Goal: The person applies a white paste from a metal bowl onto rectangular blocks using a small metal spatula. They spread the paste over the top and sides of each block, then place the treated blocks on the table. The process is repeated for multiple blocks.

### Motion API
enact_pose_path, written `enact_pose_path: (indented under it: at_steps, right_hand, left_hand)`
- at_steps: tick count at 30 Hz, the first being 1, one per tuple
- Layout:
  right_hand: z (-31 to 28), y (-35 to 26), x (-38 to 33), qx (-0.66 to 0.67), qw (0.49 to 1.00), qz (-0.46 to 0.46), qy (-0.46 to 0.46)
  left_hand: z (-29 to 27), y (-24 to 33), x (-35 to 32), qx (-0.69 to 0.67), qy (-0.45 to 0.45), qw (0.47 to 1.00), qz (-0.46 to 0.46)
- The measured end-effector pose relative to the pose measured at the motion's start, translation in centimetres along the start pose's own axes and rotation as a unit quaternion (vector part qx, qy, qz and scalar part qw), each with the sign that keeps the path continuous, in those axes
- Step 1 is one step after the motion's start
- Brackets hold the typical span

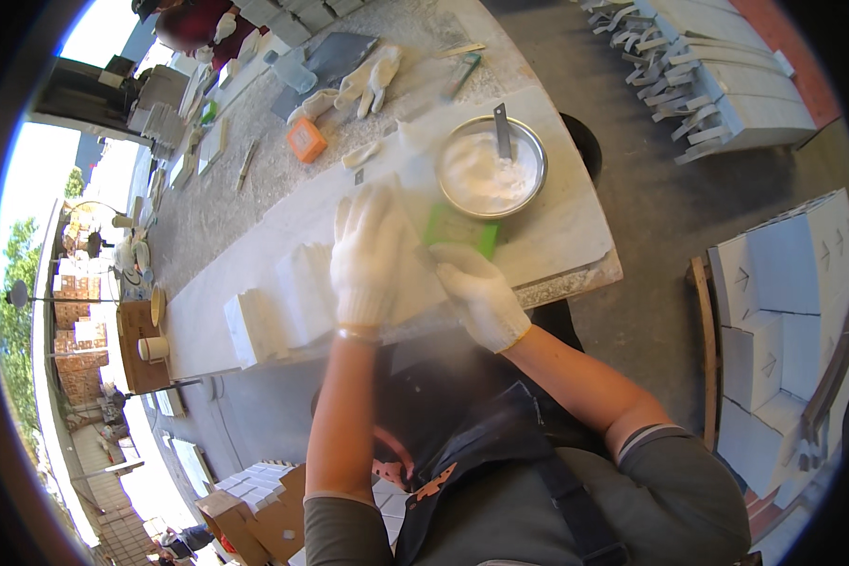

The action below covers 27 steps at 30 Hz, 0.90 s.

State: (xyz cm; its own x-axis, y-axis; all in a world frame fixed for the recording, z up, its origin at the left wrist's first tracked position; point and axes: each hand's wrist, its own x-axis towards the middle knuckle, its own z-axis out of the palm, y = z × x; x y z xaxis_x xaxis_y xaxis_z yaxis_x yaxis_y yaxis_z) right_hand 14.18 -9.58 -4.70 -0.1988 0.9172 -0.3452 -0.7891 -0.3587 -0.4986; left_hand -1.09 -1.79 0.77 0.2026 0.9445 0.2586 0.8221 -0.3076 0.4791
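From head height, a wide fisheye view is directed steeply down at close range onto the left hand point(364, 255), the right hand point(481, 297) and the desk point(278, 203), with straight edges bent toward the dark rim.

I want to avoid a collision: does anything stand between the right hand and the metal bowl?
Yes: the green block lies between the right hand and the metal bowl, at the bowl's near rim.

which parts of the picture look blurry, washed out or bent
Head view: haze softens the white-gloved left hand and white rectangular pieces beside it; the shiny round metal bowl looks crisper. Head view: sky at left is blown out; the long grey worktable's right edge bows from fisheye distortion.
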Motion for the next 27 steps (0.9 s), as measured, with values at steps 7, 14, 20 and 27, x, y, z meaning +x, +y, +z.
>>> enact_pose_path:
  at_steps: [7,14,20,27]
  right_hand:
    - [-1.6,0.2,-2.4,-0.016,0.998,0.05,-0.044]
    - [-0.2,0.5,0.4,0.016,0.999,-0.011,-0.027]
    - [0.9,0.5,2.0,-0.002,0.998,-0.069,-0.011]
    - [-0.8,0.0,-1.9,-0.002,0.999,0.03,-0.017]
  left_hand:
    - [-0.3,0.5,0.0,0.0,-0.001,1.0,0.007]
    - [-0.5,0.4,0.1,0.04,-0.01,0.997,0.064]
    - [-0.2,0.5,0.1,-0.016,-0.001,1.0,0.003]
    - [-0.1,0.4,0.0,-0.009,0.0,1.0,-0.006]
